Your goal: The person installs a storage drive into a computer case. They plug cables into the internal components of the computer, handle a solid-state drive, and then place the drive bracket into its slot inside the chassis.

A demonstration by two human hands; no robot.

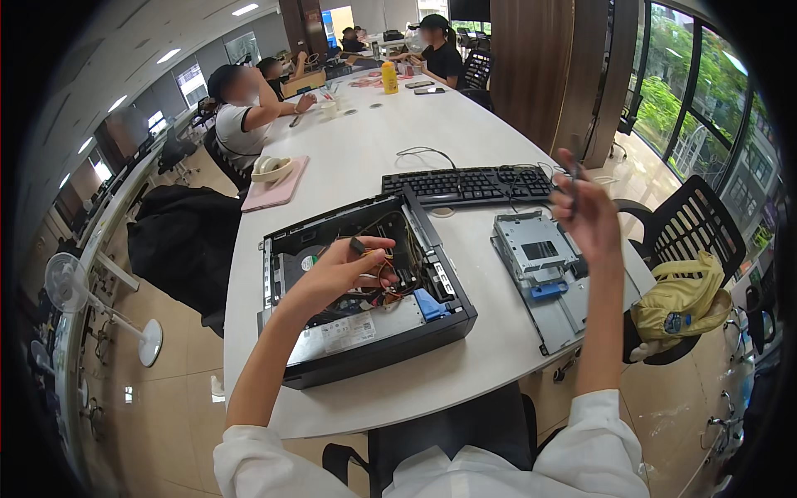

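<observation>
An opened desktop computer case (382,353) lies on the table in front of me, its inside facing up. My left hand (344,270) reaches into it with thumb and fingers pinched on a bundle of thin coloured cables (386,270). A black connector (357,246) sticks up by the fingertips. My right hand (589,217) is raised above the table's right side, blurred, its fingers closed round a small dark thing too smeared to name. Below it lie a metal drive bracket (535,246) with a blue latch and a flat grey metal panel (560,319).
A black keyboard (465,184) with its cord lies behind the case. To the left are a pink notebook (278,187) and a roll of tape (271,169). A yellow bag (681,299) rests on the right-hand chair. Several people sit farther along the table (349,149), near a yellow bottle (389,77).
</observation>
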